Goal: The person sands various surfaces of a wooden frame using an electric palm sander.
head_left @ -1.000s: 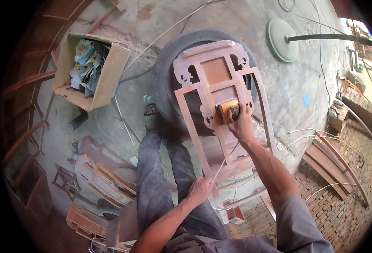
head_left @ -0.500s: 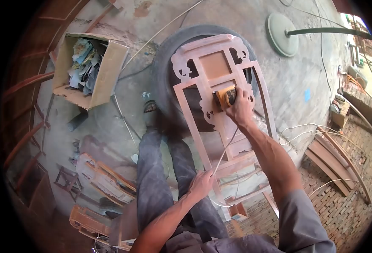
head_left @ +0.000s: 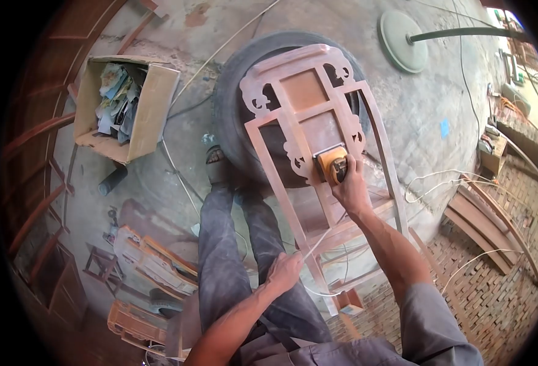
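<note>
A carved wooden chair, dusty pink-brown, lies tilted with its back resting over a dark tyre. My right hand is closed around a yellow and black electric sander, which sits against the lower part of the central back panel. The sander's pale cord runs down from it toward my left hand. That hand is closed on the cord, beside the chair's seat frame and above my thigh. The sander's underside is hidden.
At the left stands a cardboard box full of crumpled sandpaper scraps. More carved chair parts lie at lower left. A round green stand base is at upper right. Planks rest on the brick floor, with loose white cords nearby.
My right hand and the sander have moved down the back panel, toward the seat. The sander has turned somewhat. My left hand keeps its hold on the cord, and the view has shifted slightly.
</note>
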Tool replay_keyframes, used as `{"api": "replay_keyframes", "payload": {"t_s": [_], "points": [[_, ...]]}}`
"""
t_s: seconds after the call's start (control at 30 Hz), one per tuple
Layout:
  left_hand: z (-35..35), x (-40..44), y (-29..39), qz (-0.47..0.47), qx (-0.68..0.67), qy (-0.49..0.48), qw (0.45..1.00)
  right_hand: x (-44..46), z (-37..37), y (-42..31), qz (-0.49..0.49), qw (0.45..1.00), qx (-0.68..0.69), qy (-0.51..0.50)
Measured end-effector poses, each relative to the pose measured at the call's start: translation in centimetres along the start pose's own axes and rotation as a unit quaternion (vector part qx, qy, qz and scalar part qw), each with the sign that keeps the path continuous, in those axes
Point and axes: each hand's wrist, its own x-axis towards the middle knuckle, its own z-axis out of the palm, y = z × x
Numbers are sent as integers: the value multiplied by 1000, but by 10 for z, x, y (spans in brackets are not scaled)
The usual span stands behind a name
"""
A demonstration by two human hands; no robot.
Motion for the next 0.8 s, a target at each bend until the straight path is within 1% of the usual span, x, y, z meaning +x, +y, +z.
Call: {"api": "replay_keyframes", "payload": {"t_s": [0.03,0.17,0.3,0.4,0.43,0.5,0.53,0.6,0.63,0.73,0.8], "points": [[0,-1,1,6,6,2,1000,-6,2,9,-21,1000,-2,12],[-2,-5,2,25,21,0,999,-20,3,28,-26,1000,-15,6],[-4,-6,-2,39,29,6,999,-12,4,21,-28,999,-16,14],[-7,-2,-6,56,15,35,998,9,4,5,-23,1000,-15,11],[-12,2,-5,48,-1,32,998,19,3,-5,-19,1000,-12,11],[-19,5,0,31,-36,23,999,37,-4,-15,-51,998,-19,3],[-28,7,9,-2,-61,-4,998,44,-7,-19,-67,997,-25,-1],[-44,11,24,-69,-113,-61,989,53,-7,-31,-64,995,-70,19],[-48,12,27,-70,-115,-64,989,58,-7,-36,-62,993,-93,29],[-57,21,39,-58,-128,-67,988,74,-9,-41,-56,989,-133,-5],[-64,20,44,-43,-147,-61,986,85,-13,-44,-43,995,-91,1]]}}
